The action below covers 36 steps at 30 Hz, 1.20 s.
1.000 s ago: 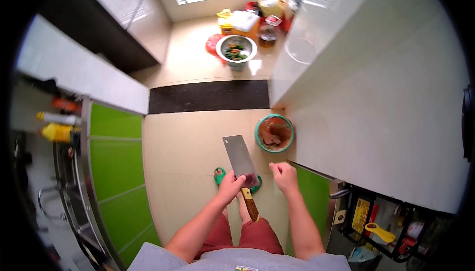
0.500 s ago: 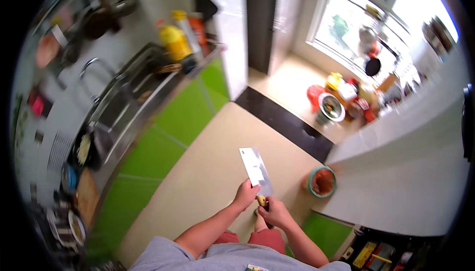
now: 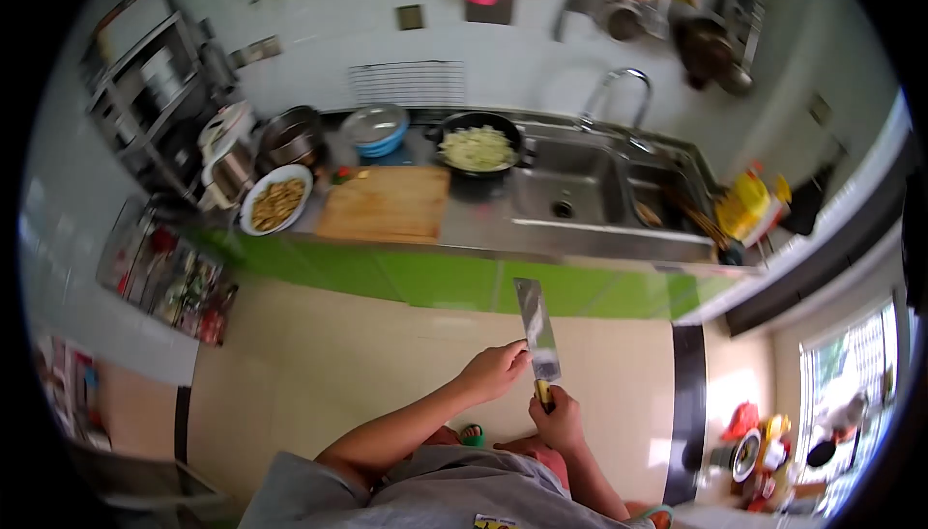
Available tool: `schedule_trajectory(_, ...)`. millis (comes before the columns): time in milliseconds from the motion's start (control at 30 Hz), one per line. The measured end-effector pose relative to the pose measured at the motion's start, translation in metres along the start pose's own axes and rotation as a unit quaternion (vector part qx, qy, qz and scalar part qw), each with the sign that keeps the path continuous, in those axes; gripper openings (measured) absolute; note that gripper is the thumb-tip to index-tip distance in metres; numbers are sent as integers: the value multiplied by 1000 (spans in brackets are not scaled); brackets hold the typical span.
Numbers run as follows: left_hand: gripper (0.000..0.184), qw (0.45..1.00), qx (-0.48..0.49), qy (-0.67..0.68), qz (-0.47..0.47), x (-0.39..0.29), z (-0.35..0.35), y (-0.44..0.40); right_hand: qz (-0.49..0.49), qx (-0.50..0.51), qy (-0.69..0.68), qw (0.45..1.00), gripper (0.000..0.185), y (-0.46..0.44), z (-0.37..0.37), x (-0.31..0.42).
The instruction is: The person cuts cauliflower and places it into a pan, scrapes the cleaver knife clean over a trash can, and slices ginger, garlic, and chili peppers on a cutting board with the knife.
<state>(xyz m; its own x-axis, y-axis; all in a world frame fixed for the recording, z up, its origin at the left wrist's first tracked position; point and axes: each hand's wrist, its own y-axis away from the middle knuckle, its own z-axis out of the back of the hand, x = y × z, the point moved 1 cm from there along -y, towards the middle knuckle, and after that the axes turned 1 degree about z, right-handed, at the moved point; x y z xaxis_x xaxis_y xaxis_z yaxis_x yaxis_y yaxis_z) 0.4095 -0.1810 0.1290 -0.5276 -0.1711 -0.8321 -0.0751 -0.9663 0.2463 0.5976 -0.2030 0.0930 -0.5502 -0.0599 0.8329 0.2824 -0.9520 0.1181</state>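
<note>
The right grip is clamped on the handle of one cleaver, its blade extending forward over the floor. The left grip sits beside the blade; whether it pinches it, I cannot tell. The tabletop carries one cutting board.

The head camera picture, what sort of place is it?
Probably a kitchen: there's a silvery metal double sink, a rectangular light-brown wooden board, and a round black pan of pale chopped food.
</note>
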Motion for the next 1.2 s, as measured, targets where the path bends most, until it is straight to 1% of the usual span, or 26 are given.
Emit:
schedule_trajectory(67, 28, 990, -117, -54, -53, 19, 34, 11, 11, 28, -3, 1000, 26, -30, -17, 17)
schedule_trajectory(100, 28, 989, -133, -50, -43, 26, 53, 15, 43, 30, 11, 999, 25, -43, -23, 36)
schedule_trajectory(167, 29, 974, -131, -184, -26, 31, 84, 25, 60, 55, 14, 997, 22, -68, -41, 46)
schedule_trajectory(200, 29, 973, -143, -179, -15, 35, 98, 26, 70, 63, 12, 996, 19, -83, -50, 51)
schedule_trajectory(267, 37, 951, 0, -305, 39, 44, 123, 22, 78, 84, 15, 993, 19, -110, -68, 63)
schedule_trajectory(300, 42, 949, 31, -314, 21, 45, 136, 19, 76, 90, 15, 993, 19, -125, -76, 71)
schedule_trajectory(333, 42, 950, 29, -311, 26, 37, 150, 16, 70, 93, 14, 993, 18, -139, -84, 77)
schedule_trajectory(400, 44, 936, 101, -336, 0, 8, 176, 9, 74, 104, 24, 992, 18, -170, -101, 85)
schedule_trajectory(467, 48, 948, 39, -287, -128, -18, 205, 10, 131, 48, -39, 989, 23, -201, -120, 99)
schedule_trajectory(500, 48, 942, 70, -303, -130, -41, 222, 8, 80, 85, -36, 993, 23, -217, -123, 108)
schedule_trajectory(533, 49, 933, 106, -317, -134, -65, 240, 6, 53, 93, 17, 994, 22, -234, -132, 111)
schedule_trajectory(600, 48, 870, 49, -452, -190, -103, 273, 14, 26, 103, -37, 994, 21, -260, -144, 130)
schedule_trajectory(633, 49, 848, 35, -485, -212, -116, 291, 14, 37, 89, -58, 994, 21, -275, -154, 132)
schedule_trajectory(667, 49, 844, 45, -484, -227, -118, 305, 11, 48, 78, -76, 993, 21, -288, -165, 133)
schedule_trajectory(700, 49, 849, 63, -465, -244, -117, 317, 7, 33, 88, -66, 993, 21, -302, -170, 145)
schedule_trajectory(767, 50, 873, 130, -385, -271, -110, 342, -5, -27, 127, -84, 988, 21, -321, -175, 167)
schedule_trajectory(800, 50, 881, 164, -343, -281, -105, 353, -14, -41, 133, -74, 988, 21, -324, -175, 167)
schedule_trajectory(867, 51, 887, 215, -286, -293, -95, 377, -28, -34, 132, -72, 988, 19, -342, -188, 173)
schedule_trajectory(900, 52, 890, 239, -258, -291, -90, 387, -37, -65, 131, -112, 983, 19, -345, -194, 180)
schedule_trajectory(933, 52, 890, 265, -226, -293, -87, 398, -45, -68, 130, -124, 981, 18, -348, -198, 185)
schedule_trajectory(1000, 53, 881, 322, -169, -302, -82, 420, -59, -59, 108, -83, 989, 19, -354, -206, 185)
schedule_trajectory(1067, 53, 864, 390, -114, -298, -79, 440, -71, -70, 78, -70, 992, 22, -354, -213, 185)
schedule_trajectory(1133, 54, 843, 462, -64, -268, -76, 460, -79, -91, 32, -115, 989, 25, -354, -223, 195)
schedule_trajectory(1200, 55, 825, 520, -50, -216, -70, 482, -81, -94, -9, -105, 990, 26, -351, -241, 194)
